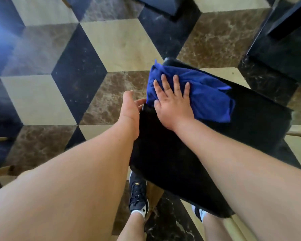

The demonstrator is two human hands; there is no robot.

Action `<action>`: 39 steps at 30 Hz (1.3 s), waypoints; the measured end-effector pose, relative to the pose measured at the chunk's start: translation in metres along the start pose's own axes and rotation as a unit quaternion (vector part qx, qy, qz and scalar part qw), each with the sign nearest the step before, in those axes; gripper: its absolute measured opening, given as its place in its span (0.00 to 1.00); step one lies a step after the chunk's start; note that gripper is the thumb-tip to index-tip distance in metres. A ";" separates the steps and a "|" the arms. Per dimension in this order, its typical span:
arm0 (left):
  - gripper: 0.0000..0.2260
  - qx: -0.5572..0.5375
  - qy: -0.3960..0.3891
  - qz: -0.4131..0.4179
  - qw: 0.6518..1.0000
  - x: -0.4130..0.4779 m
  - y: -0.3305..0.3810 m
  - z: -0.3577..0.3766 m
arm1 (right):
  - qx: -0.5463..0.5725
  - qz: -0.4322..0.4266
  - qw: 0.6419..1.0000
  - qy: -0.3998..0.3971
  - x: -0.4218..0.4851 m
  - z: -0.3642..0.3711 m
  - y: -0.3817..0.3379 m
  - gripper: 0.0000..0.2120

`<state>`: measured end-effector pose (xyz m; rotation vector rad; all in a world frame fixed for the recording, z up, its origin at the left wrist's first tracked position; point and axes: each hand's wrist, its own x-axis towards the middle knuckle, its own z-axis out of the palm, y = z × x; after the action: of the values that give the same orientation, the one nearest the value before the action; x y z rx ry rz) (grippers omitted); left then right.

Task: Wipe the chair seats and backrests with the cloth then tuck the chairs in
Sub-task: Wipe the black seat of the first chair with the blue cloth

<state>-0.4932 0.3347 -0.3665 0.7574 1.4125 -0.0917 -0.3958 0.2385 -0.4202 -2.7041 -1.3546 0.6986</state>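
The blue cloth (pixel 195 91) lies bunched up on the black chair (pixel 189 153), at the chair's far left corner. The right hand (pixel 174 101) is flat on top of the cloth. Its fingers (pixel 176 82) are spread wide and straight, so its grip is open and only presses the cloth down on the chair. One loose end of the cloth sticks out to the right of that hand.

The left hand (pixel 130 110) is just beside the chair's left edge. Its grip is partly curled, and the fingertips touch the edge of the chair near the cloth. I cannot tell if it really holds the edge.

The chair looks soft and dark. Below the chair are two dark shoes (pixel 138 195) with white socks, partly hidden by it. Under the chair is the floor (pixel 111 44), with tan, brown and black tiles. Past the chair, at the top, stand other dark pieces of furniture (pixel 285 40).
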 end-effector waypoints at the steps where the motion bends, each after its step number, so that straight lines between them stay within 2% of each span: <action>1: 0.31 0.002 0.004 0.007 1.000 0.002 0.000 0.001 | 0.007 -0.023 1.000 -0.007 -0.015 0.007 -0.013 0.31; 6: 0.28 0.007 0.055 0.017 0.998 0.003 -0.005 0.008 | 0.030 -0.123 0.990 -0.060 -0.107 0.047 -0.064 0.32; 10: 0.24 0.060 0.060 0.038 0.996 0.005 -0.013 0.007 | -0.001 -0.290 0.948 -0.134 -0.166 0.066 -0.050 0.30; 12: 0.20 0.175 0.097 0.114 0.973 0.008 -0.029 0.009 | -0.026 -0.355 0.921 -0.159 -0.173 0.064 -0.021 0.29; 13: 0.20 0.270 0.103 0.168 0.942 0.010 -0.044 0.009 | -0.024 -0.368 0.914 -0.171 -0.172 0.060 -0.004 0.29; 14: 0.22 0.368 0.101 0.213 0.899 0.009 -0.061 0.009 | -0.013 -0.363 0.915 -0.178 -0.169 0.055 0.014 0.28; 16: 0.29 0.509 0.124 0.249 0.814 0.004 -0.095 0.009 | -0.003 -0.322 0.931 -0.171 -0.158 0.043 0.050 0.28; 18: 0.32 0.560 0.166 0.253 0.771 0.004 -0.114 0.009 | -0.019 -0.274 0.951 -0.144 -0.145 0.031 0.083 0.28; 24: 0.32 0.569 0.202 0.270 0.750 0.016 -0.126 0.012 | -0.033 -0.094 0.995 -0.031 -0.088 0.002 0.137 0.29; 28: 0.31 0.572 0.213 0.263 0.747 0.019 -0.129 0.013 | -0.020 -0.023 0.999 0.022 -0.057 -0.006 0.152 0.29; 32: 0.32 0.595 0.202 0.234 0.742 0.016 -0.124 0.016 | -0.021 0.058 0.997 0.041 -0.064 0.009 0.121 0.30; 36: 0.33 0.620 0.160 0.183 0.746 0.005 -0.106 0.018 | -0.003 0.011 1.000 0.000 -0.116 0.029 0.066 0.30; 39: 0.36 0.656 0.112 0.127 0.736 -0.008 -0.085 0.019 | 0.011 -0.026 0.996 -0.080 -0.168 0.044 0.027 0.32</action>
<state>-0.5199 0.2567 -0.3956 2.1828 1.3055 -0.8811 -0.4809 0.0859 -0.4031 -2.6363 -1.4338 0.9359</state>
